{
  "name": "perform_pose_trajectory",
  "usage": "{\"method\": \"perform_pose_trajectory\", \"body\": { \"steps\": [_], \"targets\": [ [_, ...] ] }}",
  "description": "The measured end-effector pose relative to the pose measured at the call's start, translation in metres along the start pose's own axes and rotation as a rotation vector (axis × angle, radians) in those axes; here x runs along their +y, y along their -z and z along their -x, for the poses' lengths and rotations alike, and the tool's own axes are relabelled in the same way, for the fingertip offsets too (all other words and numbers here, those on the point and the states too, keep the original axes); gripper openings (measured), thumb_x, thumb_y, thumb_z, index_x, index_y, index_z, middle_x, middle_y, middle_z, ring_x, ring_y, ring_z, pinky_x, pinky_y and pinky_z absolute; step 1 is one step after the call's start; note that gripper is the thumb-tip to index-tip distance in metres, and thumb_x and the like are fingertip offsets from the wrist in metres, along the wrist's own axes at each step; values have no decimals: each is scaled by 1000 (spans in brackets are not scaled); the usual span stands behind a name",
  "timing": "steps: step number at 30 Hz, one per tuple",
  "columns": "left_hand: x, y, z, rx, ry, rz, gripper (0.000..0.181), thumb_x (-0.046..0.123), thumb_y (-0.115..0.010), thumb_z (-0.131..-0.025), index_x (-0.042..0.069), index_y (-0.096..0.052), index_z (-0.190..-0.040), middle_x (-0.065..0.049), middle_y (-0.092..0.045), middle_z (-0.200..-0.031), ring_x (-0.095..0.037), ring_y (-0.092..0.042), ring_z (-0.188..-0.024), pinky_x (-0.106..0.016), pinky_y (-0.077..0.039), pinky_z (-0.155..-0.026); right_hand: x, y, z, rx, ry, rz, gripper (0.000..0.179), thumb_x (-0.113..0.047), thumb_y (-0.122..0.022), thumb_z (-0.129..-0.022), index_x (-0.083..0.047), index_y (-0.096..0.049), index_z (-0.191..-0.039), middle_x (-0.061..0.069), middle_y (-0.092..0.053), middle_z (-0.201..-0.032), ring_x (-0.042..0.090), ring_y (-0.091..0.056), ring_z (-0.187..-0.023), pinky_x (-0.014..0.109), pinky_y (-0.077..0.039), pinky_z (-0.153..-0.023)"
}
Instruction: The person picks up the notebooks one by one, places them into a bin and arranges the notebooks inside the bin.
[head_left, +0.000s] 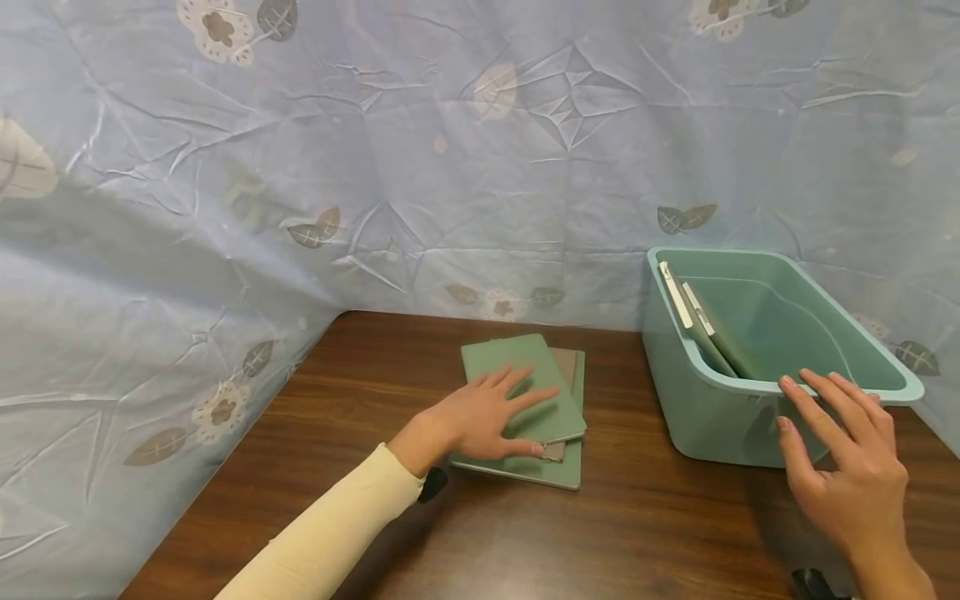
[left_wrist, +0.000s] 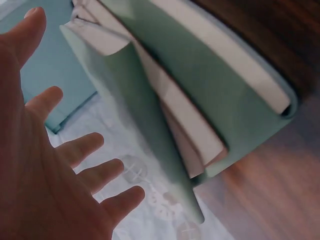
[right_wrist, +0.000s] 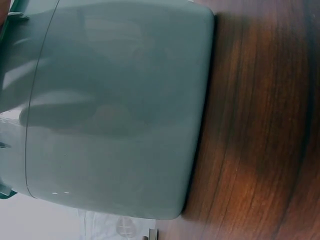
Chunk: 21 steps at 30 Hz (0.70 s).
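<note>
1. Left hand (head_left: 487, 417): fingers spread, released, above the top book (head_left: 551, 417); left wrist view shows us them apart from it.
2. Right hand (head_left: 855, 458): fingers loose, not clenched, at the bin's (head_left: 720, 425) near rim; we can't tell how firm any contact is.
3. Under the top book we have a brown book (head_left: 564, 362), then a bottom book (head_left: 562, 473), green; top one sits askew. Stack is left of the bin.
4. In the bin we see two books (head_left: 723, 346) leaning along its left side.
5. Wood table (head_left: 637, 533) below, patterned curtain (head_left: 450, 167) at the far side.
</note>
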<state>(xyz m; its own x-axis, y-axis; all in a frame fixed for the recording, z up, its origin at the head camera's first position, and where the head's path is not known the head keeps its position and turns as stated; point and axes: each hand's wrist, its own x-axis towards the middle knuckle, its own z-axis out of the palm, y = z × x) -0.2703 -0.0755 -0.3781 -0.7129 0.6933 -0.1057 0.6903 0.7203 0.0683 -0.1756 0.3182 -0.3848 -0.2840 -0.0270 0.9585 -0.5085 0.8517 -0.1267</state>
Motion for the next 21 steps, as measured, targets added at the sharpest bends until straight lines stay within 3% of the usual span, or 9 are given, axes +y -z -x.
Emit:
{"method": "perform_pose_trajectory", "body": {
  "steps": [21],
  "targets": [
    [-5, -21, -5, -50, -9, -58, 78, 72, -42, -92, 47, -4, -156, -9, 0, -168, -36, -5, -154, -53, -17, -123, -2, 1, 0, -6, -22, 5, 42, -39, -58, -96, -7, -73, -118, 17, -68, -125, 34, -54, -130, 44, -34, -117]
  ]
}}
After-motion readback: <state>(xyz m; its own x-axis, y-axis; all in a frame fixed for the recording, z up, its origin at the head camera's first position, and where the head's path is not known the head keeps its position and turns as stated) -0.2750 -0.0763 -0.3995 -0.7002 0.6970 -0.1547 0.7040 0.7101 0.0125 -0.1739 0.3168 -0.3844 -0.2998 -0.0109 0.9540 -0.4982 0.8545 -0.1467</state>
